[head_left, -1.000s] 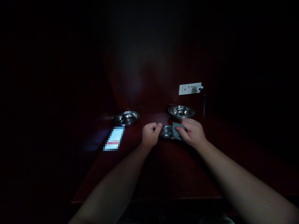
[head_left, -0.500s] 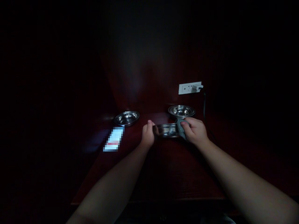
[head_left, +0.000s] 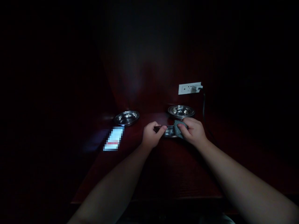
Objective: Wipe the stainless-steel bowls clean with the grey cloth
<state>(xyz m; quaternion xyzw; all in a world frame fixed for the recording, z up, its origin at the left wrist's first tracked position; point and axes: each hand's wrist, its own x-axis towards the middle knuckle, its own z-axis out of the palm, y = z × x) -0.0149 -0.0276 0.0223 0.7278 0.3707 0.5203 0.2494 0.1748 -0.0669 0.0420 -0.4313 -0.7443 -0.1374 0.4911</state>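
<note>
A small steel dish (head_left: 169,132) is held between both hands just above a dark red wooden table (head_left: 168,174). My left hand (head_left: 151,136) is closed on the dish's left rim, thumb on top. On the dish's right side, my right hand (head_left: 193,132) presses a grey-green cloth (head_left: 178,128), fingers closed round the cloth. Much of the dish is hidden by the hands and the cloth.
Two more steel dishes stand at the back: one at the left (head_left: 126,118), one at the right (head_left: 181,111). A blurred light card (head_left: 113,139) lies left of my hands. A white wall socket (head_left: 189,88) with a plug and dark cable is behind.
The dish has turned between my hands. My left thumb has come back over the rim, and my right hand has rubbed the cloth leftward over the dish's right edge.
</note>
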